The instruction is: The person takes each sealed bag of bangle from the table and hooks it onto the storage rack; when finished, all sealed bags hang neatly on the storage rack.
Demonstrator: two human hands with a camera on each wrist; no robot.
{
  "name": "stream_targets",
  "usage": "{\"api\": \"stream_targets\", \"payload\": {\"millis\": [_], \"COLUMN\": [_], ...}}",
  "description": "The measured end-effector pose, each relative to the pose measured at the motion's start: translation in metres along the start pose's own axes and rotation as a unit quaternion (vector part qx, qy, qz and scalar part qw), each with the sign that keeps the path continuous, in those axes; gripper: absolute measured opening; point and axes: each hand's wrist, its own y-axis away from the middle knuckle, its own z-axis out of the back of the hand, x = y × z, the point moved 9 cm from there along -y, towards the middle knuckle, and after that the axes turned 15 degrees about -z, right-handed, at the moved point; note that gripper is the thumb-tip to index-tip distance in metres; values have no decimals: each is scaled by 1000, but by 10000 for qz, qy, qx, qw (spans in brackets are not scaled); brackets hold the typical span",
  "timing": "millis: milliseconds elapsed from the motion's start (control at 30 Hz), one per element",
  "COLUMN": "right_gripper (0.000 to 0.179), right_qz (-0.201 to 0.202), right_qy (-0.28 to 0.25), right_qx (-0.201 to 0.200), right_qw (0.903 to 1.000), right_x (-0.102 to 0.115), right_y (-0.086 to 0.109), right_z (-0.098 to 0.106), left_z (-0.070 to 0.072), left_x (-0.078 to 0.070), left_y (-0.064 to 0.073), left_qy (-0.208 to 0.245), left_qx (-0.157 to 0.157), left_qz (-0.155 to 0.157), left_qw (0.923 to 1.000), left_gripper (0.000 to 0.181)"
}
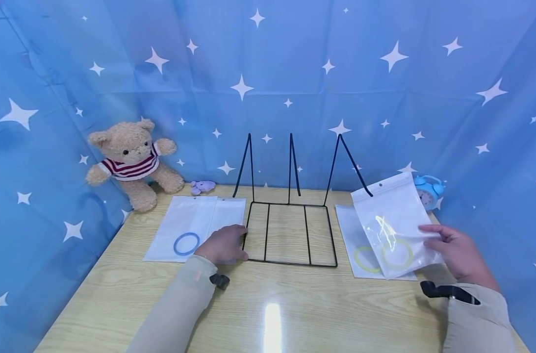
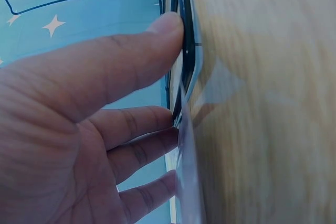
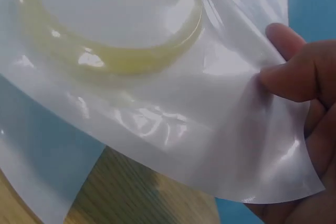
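The right hand [image 1: 462,252] pinches the right-hand edge of a glossy white plastic bag [image 1: 373,208] between thumb and fingers; the bag hangs tilted to the left of those fingertips, with a translucent yellow ring [image 1: 411,254] inside it. Below and left of it, a second white plastic bag with a yellow ring [image 1: 346,228] lies on the pale wood-grain table [image 1: 320,304]. Beyond the right fingertips stands a light-blue alarm clock [image 1: 426,193], partly covered by the raised bag. The left hand [image 1: 223,243] has its thumb spread well apart from its fingers, the tips touching the left side of a black wire rack [image 1: 307,235], which stretches rightward from them. Left of those fingers lies a white plastic bag with a blue ring [image 1: 184,215], and just beyond them another white bag [image 1: 231,211], partly hidden by the hand.
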Motion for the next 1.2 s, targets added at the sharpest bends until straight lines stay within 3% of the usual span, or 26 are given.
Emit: {"api": "stream_targets", "payload": {"millis": [533, 967, 1100, 1200], "right_gripper": [33, 33, 37, 36], "right_qz": [321, 657, 893, 1027], "right_qy": [-1072, -2305, -2402, -2222], "right_qx": [450, 1023, 1029, 982], "right_qw": [9927, 9654, 9611, 9646], "right_x": [11, 35, 45, 52], "right_y": [7, 17, 22, 27], "right_z": [-2, -5, -5, -5], "left_z": [1, 1, 2, 2], "left_x": [-3, -1, -3, -4], "left_y": [0, 0, 1, 1], "left_qy": [-103, -108, -3, 38], "left_qx": [22, -11, -32, -32], "left_qz": [-78, -64, -55, -49], "left_qw": [9999, 9999, 10000, 10000], "left_gripper": [79, 79, 79, 79]}}
